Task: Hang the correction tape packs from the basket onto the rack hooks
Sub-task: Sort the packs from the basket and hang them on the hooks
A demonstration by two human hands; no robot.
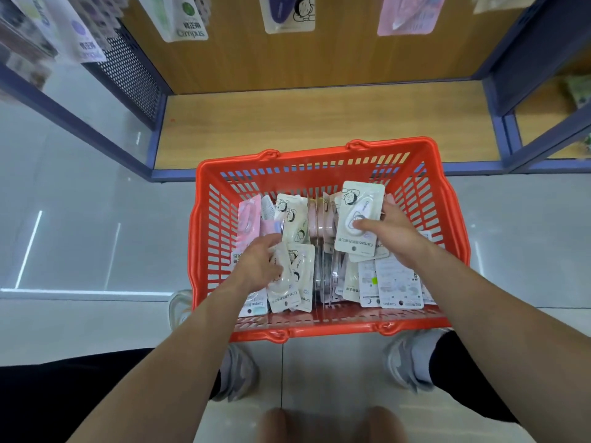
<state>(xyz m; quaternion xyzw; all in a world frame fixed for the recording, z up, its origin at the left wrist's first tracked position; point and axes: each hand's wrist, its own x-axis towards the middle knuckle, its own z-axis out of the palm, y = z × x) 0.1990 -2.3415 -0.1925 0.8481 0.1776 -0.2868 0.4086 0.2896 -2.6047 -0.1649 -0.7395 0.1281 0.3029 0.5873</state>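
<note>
A red plastic basket [204, 238] stands on the floor in front of the rack, filled with several correction tape packs in cream, pink and white. My right hand [395, 233] grips a small stack of cream packs [359, 215], lifted above the pile at the basket's right side, thumb on the front pack. My left hand [259, 262] reaches into the left part of the basket and closes on a cream pack [284, 282] lying on the pile. Hung packs [188, 17] dangle from the rack along the top edge; the hooks themselves are out of view.
The rack has a wooden back panel and a bare wooden bottom shelf [319, 126] with blue metal framing [499, 100]. A perforated side panel [134, 75] stands at left. Grey tiled floor surrounds the basket; my shoes [412, 362] sit just behind it.
</note>
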